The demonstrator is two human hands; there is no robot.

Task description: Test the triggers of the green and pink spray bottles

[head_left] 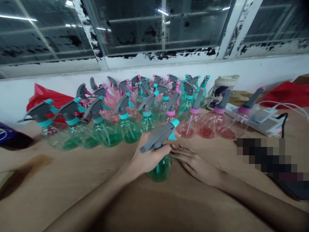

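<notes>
At the far left, a dark bottle (14, 137) lay on the tabletop (96, 180), cut off by the view's edge. Beside it stood a row of four green-tinted bottles (130, 130) with turquoise collars, a red bag (49, 100) behind their heads; more spray bottles (113, 96) crowded back toward the white wall (19, 93). A band of tabletop separated this row from the left forearm. Near the middle, the left hand (146, 158) was closed around the upper part of a green spray bottle (160, 170), which stood on the near side of the row, its grey head above the thumb. Just right of it, the right hand (198, 164) was open, fingers extended, their tips at the bottle's side; whether they touched it could not be told. Beyond, pink-tinted bottles (207, 127) continued the row, with a printed cup (220, 90) behind and a white power strip (263, 124) to the right. Tabletop spread between the forearms.
</notes>
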